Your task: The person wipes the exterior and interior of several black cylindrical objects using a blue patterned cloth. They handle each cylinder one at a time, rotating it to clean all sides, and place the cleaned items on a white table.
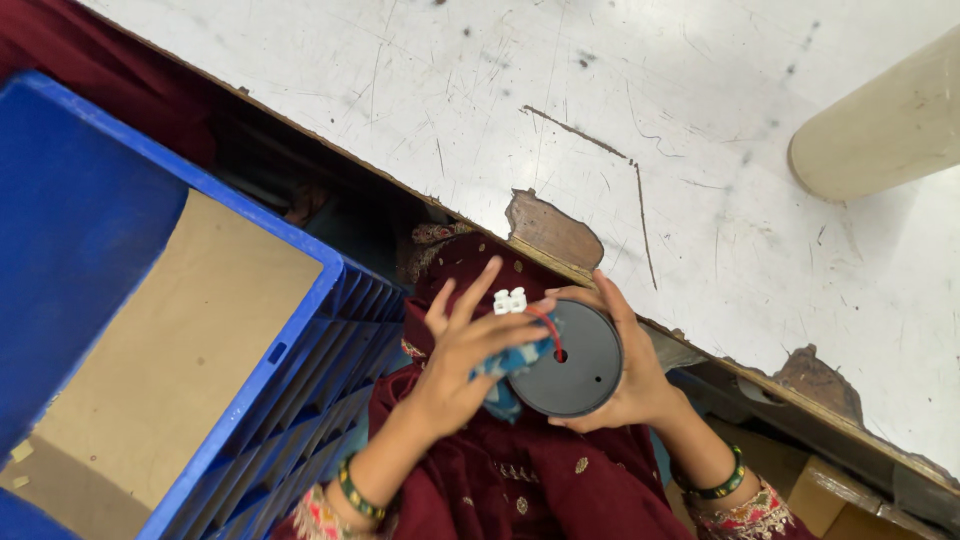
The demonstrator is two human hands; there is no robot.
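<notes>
— Where's the disc?
— Your right hand [625, 365] cups the dark round disc [575, 362] from behind, over your lap.
— And the other?
— Your left hand [462, 360] presses a blue cloth [508, 362] against its face (white connector [510, 300] above, on red wire).

- A blue plastic crate [300, 340] with ribbed walls fills the picture from nine to seven o'clock.
- A sheet of brown cardboard [170, 350] lines the crate's floor.
- A white, scratched desk [700, 150] runs from twelve to four o'clock, its near edge chipped down to brown board [552, 230].
- A cream cylinder [880, 125] lies on the desk at two o'clock.
- Brown cardboard boxes [830, 500] show under the desk at five o'clock.
</notes>
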